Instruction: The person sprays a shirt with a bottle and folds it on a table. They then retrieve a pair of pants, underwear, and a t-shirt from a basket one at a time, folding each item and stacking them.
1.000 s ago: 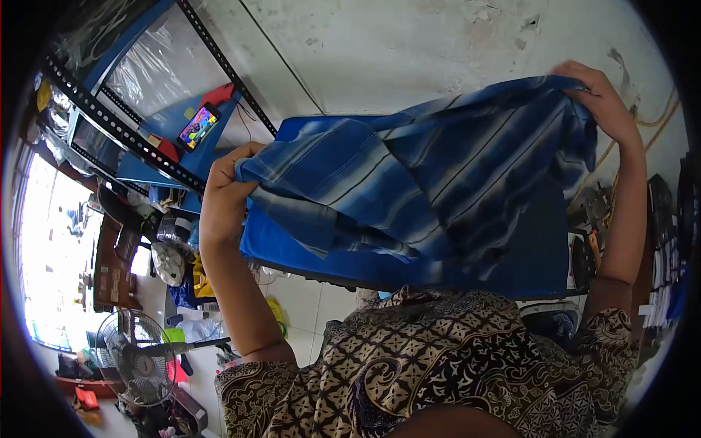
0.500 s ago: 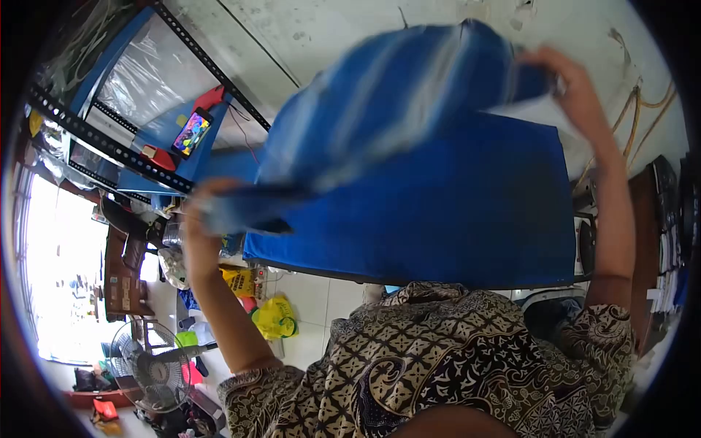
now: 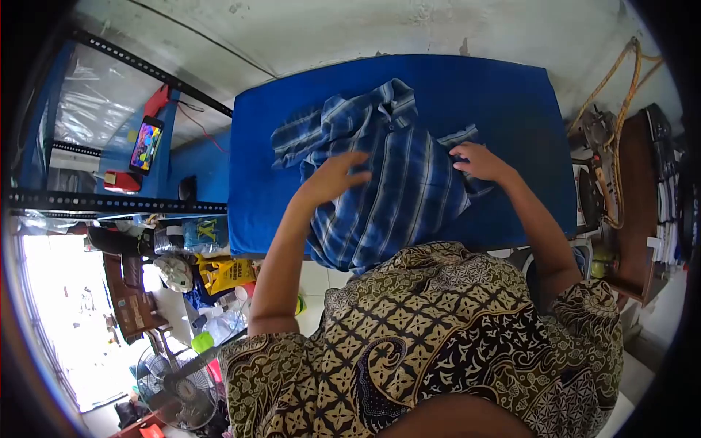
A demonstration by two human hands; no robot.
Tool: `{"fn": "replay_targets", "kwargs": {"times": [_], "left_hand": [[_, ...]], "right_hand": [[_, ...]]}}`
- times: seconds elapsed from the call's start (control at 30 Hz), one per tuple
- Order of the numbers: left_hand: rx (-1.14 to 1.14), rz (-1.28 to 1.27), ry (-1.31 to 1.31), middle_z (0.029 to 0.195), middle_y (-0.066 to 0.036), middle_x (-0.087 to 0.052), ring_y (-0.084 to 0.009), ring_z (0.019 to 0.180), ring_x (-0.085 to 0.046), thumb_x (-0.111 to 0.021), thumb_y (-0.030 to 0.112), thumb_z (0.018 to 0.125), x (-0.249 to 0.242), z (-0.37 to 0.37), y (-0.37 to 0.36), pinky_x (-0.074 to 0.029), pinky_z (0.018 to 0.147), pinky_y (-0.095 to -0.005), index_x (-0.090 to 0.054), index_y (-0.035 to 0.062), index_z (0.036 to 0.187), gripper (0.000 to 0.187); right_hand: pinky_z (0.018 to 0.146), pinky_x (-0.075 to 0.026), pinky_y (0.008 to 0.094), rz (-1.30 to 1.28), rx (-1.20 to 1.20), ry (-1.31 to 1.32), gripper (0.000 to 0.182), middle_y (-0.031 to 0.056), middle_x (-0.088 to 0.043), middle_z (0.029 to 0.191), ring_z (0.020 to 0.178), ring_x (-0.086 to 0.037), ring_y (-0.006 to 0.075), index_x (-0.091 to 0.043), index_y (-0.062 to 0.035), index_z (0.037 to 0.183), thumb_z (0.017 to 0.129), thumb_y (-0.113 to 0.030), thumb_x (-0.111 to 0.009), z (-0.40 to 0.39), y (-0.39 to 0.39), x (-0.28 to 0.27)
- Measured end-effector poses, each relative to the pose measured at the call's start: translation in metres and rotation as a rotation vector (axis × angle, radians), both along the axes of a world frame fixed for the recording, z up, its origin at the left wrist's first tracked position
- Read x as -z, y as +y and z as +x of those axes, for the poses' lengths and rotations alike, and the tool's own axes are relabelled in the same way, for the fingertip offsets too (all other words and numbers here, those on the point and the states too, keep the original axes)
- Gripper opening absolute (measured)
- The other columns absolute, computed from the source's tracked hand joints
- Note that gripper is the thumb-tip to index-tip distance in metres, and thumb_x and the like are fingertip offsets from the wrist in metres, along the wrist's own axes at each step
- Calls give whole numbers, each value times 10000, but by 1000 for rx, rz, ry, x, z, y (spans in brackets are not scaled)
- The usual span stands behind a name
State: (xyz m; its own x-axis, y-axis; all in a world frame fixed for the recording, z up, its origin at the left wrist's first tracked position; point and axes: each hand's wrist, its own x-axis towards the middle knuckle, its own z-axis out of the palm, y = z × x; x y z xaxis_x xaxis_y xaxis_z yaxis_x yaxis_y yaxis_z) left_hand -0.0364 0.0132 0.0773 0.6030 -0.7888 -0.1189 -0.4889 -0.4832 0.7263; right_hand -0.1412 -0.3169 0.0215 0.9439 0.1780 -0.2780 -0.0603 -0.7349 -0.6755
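A table covered in plain blue cloth (image 3: 263, 212) spreads beneath a person's two bare hands, its far side meeting a pale, scuffed wall (image 3: 350, 29) beyond the fingertips. One blue, white and dark checked, collared fabric shirt (image 3: 409, 186) lies rumpled on it, under and between the hands, its collar end beyond them and its lower end at the near edge.

The left hand (image 3: 336, 179) is spread above the shirt's left part, thumb apart from the fingers, and hides some of the cloth; whether it touches is unclear. The right hand (image 3: 480, 162) bends its fingers at the shirt's right edge, beside a sleeve; whether they pinch fabric cannot be told.

Well to the left of the left hand, a blue shelf with black perforated metal bars (image 3: 131, 204) carries one black phone with a brightly lit screen (image 3: 147, 144) and two red objects (image 3: 123, 181), one on either side of the phone. Toward the wearer from there are one yellow plastic bag (image 3: 226, 272) and one round-caged standing fan (image 3: 179, 383). Right of the right hand, past the table, hang a tan rope (image 3: 621, 139) and, farther out, a dark brown wooden shelf (image 3: 631, 226) beside stacked goods (image 3: 666, 212).
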Motion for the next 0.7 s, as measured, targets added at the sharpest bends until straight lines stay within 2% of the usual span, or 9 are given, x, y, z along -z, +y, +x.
{"fn": "replay_targets", "kwargs": {"times": [0.1, 0.2, 0.23, 0.27, 0.3, 0.4, 0.47, 0.6, 0.7], "left_hand": [[-69, -57, -187, 1042, -155, -577, -265, 956, -560, -617, 300, 785, 37, 50, -43, -442, 795, -358, -554, 36, 1081, 402], [-405, -184, -235, 832, -154, -623, -299, 815, -598, -583, 301, 787, 69, 97, -85, -465, 720, -382, -616, 30, 909, 299], [-476, -106, -278, 838, -163, -620, -309, 803, -594, -559, 312, 795, 61, 101, -100, -466, 703, -393, -619, 33, 887, 300], [-552, -30, -322, 844, -172, -617, -320, 791, -591, -534, 322, 802, 53, 106, -116, -467, 687, -403, -623, 36, 864, 306], [-516, 10, -401, 847, -174, -615, -334, 779, -586, -510, 327, 800, 66, 120, -130, -469, 665, -416, -629, 43, 840, 311], [-481, 319, -341, 832, -129, -613, -267, 795, -617, -620, 369, 702, 61, 128, -164, -500, 651, -387, -632, 66, 820, 325], [-469, 392, -470, 978, -129, -568, -257, 866, -597, -679, 386, 627, 93, 134, -173, -483, 673, -373, -587, 45, 955, 482], [-511, 435, -313, 956, -116, -546, -247, 866, -585, -714, 354, 572, 108, 136, -175, -472, 689, -372, -544, 35, 992, 554], [-553, 328, -266, 966, -150, -549, -286, 838, -591, -670, 340, 601, 102, 137, -152, -491, 674, -371, -477, 30, 973, 521]], "right_hand": [[766, -458, 362, 115, 169, -136, 309, 150, -563, 993, 872, -574, 280, -550, 2, 1054, 799, -169, -583, 13, 4, 36], [727, -470, 336, 196, 342, -227, 265, 155, -612, 896, 837, -604, 268, -581, 6, 984, 806, -190, -582, 45, 8, 67], [722, -471, 333, 206, 387, -244, 269, 156, -613, 889, 827, -607, 268, -582, 2, 980, 810, -206, -577, 59, 13, 67], [667, -469, 265, 204, 442, -141, 228, 101, -618, 883, 792, -606, 168, -578, -20, 993, 850, -193, -540, 75, 16, 67], [618, -471, 258, 390, 541, -65, 256, 84, -607, 840, 757, -603, 153, -577, -30, 976, 849, -250, -544, 91, 17, 75], [411, -428, 249, 639, 879, 32, 411, 55, -572, 765, 592, -580, 128, -567, -48, 937, 813, -439, -557, 138, 37, 71], [302, -376, 260, 491, 915, 102, 523, 62, -558, 678, 447, -538, 139, -562, -26, 927, 771, -525, -564, 178, 36, 82], [302, -401, 282, 92, 648, 180, 488, 137, -566, 624, 403, -541, 193, -557, 65, 891, 769, -407, -597, 224, 33, 76], [327, -396, 296, 129, 418, 161, 346, 132, -568, 627, 395, -527, 176, -568, 59, 857, 751, -268, -609, 224, 34, 65]]}}
